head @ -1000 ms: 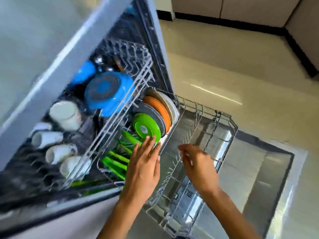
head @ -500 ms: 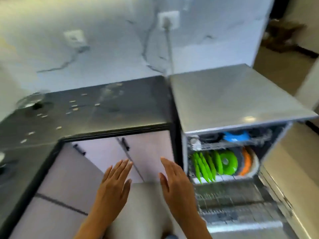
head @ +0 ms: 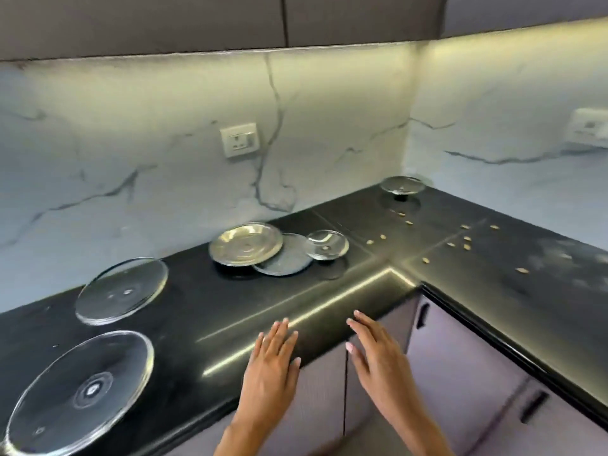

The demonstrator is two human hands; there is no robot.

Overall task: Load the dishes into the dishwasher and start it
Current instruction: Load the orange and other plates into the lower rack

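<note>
A big round glass plate [head: 80,394] lies flat on the black worktop [head: 204,311] at the far left, close to the front edge. Just behind it is a second glass plate [head: 122,290]; one side looks lifted, but I cannot tell what it leans on.

Further along, near the marble wall [head: 158,153], sits a shiny steel plate [head: 246,244]. Its edge lies over a flat grey plate [head: 288,256]. A small glass bowl [head: 325,245] is just beside that one, touching or overlapping its rim. On the wall above them is a white socket [head: 239,139].

In front, two bare hands hang over the front edge of the worktop. The left hand [head: 273,366] is flat and open, fingers together, holding nothing. The right hand [head: 378,360] is open too, turned a bit on its side, and it holds nothing. Both hands are well apart from the dishes. Below them are pale purple cupboard doors [head: 460,363] with dark handles.

Far back in the corner stands a small glass dish [head: 402,184] on a dark foot. Little tan crumbs [head: 467,238] lie scattered over the worktop to the right of the corner. Another white socket [head: 589,125] is on the right wall.

The dishwasher is out of sight.
</note>
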